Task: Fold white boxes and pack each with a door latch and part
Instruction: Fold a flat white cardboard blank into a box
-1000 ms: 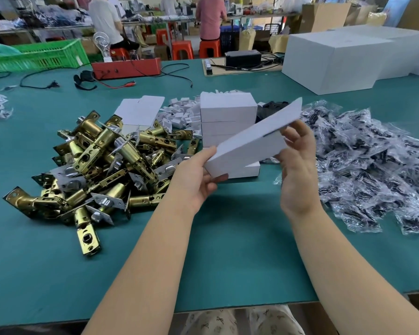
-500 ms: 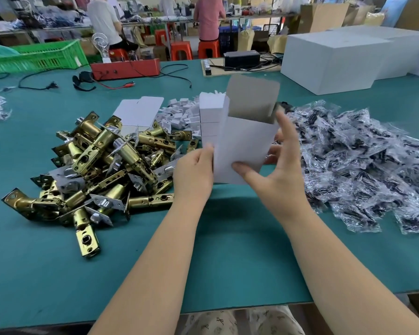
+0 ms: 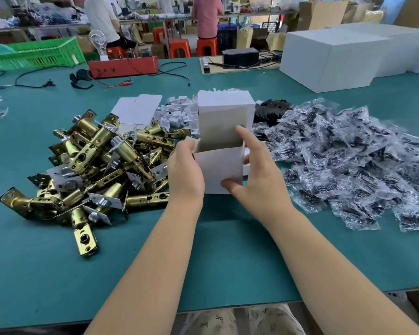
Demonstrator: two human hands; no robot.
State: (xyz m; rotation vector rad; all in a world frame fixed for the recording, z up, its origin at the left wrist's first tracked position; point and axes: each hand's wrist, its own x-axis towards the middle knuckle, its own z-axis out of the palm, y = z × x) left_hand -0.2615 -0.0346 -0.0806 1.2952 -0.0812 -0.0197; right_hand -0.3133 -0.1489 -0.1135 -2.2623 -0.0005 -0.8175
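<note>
1. I see the white box (image 3: 218,170) opened into a square tube and held upright between both hands just above the bench (image 3: 58,274); a second ago it was a flat blank tilted across my view, and half a second ago it was only partly opened with one flap up.
2. My left hand (image 3: 185,172) has moved in against the box's left wall; its fingers are curled round that side, gripping it.
3. My right hand (image 3: 257,172) grips the right side: the thumb presses the front panel low down and the index finger (image 3: 243,136) points up at the raised rear flap, which shows its grey inner face.
4. The pile of brass door latches (image 3: 94,165) lies on the bench just left of my left hand, unchanged since the earlier frames.
5. The heap of bagged parts (image 3: 348,160) lies to the right, near my right hand, also unchanged.
6. Behind the box stands a stack of folded white boxes (image 3: 225,102), with flat blanks (image 3: 137,110) and small white pieces (image 3: 177,112) beside it.
7. Further back on the green-topped bench are a red device (image 3: 124,66) with cables, a green crate (image 3: 34,54) and large white cartons (image 3: 329,56).
8. Beyond, two people sit on orange stools (image 3: 179,47) at another table.
</note>
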